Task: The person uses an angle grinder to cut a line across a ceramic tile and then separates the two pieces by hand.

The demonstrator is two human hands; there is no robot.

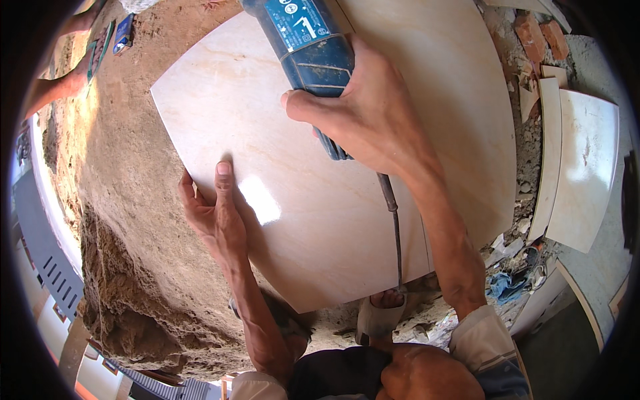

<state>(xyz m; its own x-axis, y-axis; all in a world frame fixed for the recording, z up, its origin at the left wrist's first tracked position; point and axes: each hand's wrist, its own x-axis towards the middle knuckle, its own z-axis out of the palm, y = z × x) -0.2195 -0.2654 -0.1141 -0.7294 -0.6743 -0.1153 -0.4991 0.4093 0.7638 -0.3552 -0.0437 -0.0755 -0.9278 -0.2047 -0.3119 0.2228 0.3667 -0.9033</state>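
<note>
My right hand [360, 113] is wrapped round a blue power tool [307, 50], likely an angle grinder, whose head runs out of view at the top. Its black cord [397, 240] trails down over a pale, glossy marbled tile [280, 260]. My left hand [213, 207] holds that tile's left edge, thumb lying on the surface and fingers bent at the edge. A thin dark line runs across the tile's right part, partly hidden by my right hand and forearm.
Dirt ground [120, 173] surrounds the tile, with my sandalled foot [383, 307] below it. Another person's foot [63, 87] is at upper left near a small blue box [123, 33]. Cut tile pieces [580, 167], broken bricks [530, 37] and rubble lie at right.
</note>
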